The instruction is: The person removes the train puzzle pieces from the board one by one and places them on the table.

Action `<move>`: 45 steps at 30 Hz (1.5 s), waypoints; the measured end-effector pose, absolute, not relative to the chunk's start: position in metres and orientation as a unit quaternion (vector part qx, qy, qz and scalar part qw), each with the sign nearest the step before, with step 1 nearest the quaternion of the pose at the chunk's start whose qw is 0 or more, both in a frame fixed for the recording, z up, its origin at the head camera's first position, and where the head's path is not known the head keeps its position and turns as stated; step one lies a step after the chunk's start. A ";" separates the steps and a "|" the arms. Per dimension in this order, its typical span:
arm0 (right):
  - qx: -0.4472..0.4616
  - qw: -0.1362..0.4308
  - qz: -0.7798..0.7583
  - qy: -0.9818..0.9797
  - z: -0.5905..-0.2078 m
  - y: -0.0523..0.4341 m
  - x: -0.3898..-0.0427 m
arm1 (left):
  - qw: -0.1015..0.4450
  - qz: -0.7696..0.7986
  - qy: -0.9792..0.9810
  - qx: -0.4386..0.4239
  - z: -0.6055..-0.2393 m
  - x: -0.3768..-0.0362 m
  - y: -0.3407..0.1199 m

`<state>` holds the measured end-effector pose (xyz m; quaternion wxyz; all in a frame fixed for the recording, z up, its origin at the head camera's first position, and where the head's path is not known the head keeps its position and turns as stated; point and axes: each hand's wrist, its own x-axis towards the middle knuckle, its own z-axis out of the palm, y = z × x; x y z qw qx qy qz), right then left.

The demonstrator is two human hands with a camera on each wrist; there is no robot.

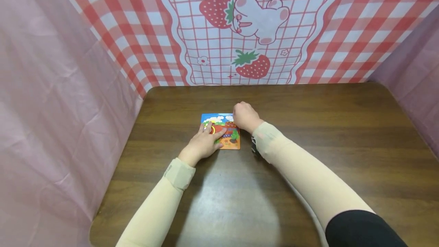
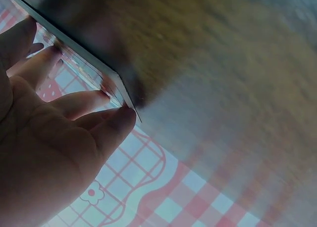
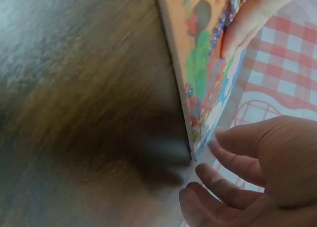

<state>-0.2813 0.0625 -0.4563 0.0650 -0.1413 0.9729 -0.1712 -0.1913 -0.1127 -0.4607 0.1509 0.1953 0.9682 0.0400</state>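
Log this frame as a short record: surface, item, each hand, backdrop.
surface: brown wooden table
item: colourful picture board, flat on the table near its middle
left hand: fingers straight, resting on the board's left part
right hand: at the board's far right corner; grip cannot be told
backdrop: red checked cloth with strawberries; pink sheets at the sides

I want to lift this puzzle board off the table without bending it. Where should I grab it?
Probably by its right edge, coming in from the right. The board lies flat on the table, so only the thin edges offer a hold. The left hand rests on its left part, and the right hand is at the far right corner, where that edge shows bare.
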 end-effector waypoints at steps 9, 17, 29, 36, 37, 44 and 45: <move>-0.086 0.067 -0.207 0.972 -0.452 0.063 -0.280 | 0.151 0.033 0.969 0.193 -0.463 -0.192 -0.113; -0.040 0.051 -0.221 0.973 -0.454 0.060 -0.278 | 0.154 0.046 0.969 0.185 -0.464 -0.192 -0.112; -0.083 0.067 -0.210 0.972 -0.454 0.064 -0.284 | 0.156 0.036 0.968 0.194 -0.464 -0.192 -0.110; -0.086 0.086 -0.263 0.957 -0.450 0.069 -0.282 | 0.153 0.033 0.968 0.196 -0.464 -0.192 -0.111; -0.086 0.086 -0.271 0.955 -0.450 0.069 -0.281 | 0.153 0.036 0.968 0.196 -0.464 -0.192 -0.111; -0.098 0.061 -0.291 0.950 -0.452 0.071 -0.280 | 0.152 0.045 0.969 0.190 -0.463 -0.192 -0.112; -0.099 0.058 -0.297 0.948 -0.453 0.071 -0.280 | 0.152 0.045 0.969 0.191 -0.463 -0.192 -0.112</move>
